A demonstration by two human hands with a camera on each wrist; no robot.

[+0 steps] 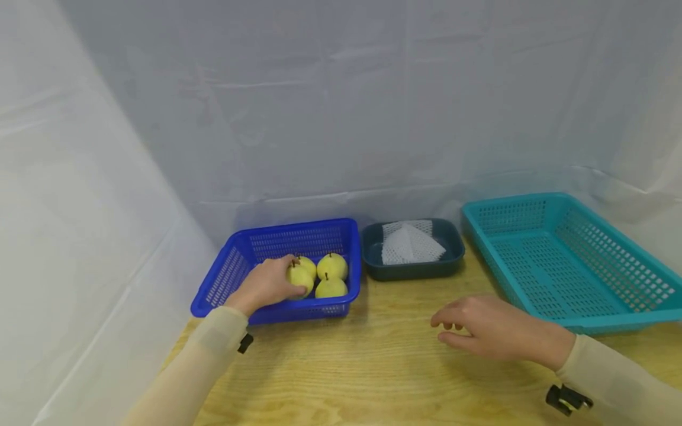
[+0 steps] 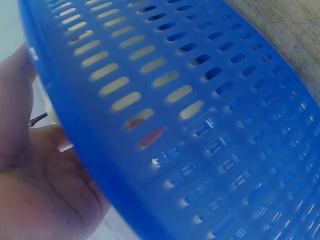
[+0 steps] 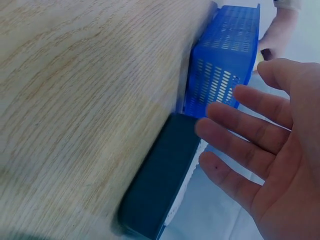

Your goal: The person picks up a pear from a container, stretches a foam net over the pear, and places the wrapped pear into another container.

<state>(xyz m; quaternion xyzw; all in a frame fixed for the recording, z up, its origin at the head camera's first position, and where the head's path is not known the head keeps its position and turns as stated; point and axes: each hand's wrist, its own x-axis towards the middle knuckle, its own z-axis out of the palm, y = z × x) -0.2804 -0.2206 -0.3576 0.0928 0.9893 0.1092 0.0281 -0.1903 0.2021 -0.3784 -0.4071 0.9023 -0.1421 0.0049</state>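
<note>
My left hand (image 1: 268,283) reaches over the near rim of a blue basket (image 1: 198,305) and grips a yellow pear (image 1: 300,280), thumb on the near side and fingers on the far side. Several more yellow pears with stems, such as the near right one (image 1: 331,288), sit beside it in the basket. The left wrist view shows the slotted basket wall (image 2: 125,165) hiding most of the fruit and fingertips. Above the table, left of the teal basket, my right hand (image 1: 492,326) hovers with loosely bent fingers and holds nothing; its spread fingers (image 3: 240,127) show in the right wrist view.
A dark green tray (image 1: 412,272) stands right of the blue basket, with white foam netting (image 1: 410,245) in it. The large teal basket (image 1: 511,284) is at the right. A wooden table (image 1: 341,367) lies underneath, and white sheeting (image 1: 341,118) hangs behind.
</note>
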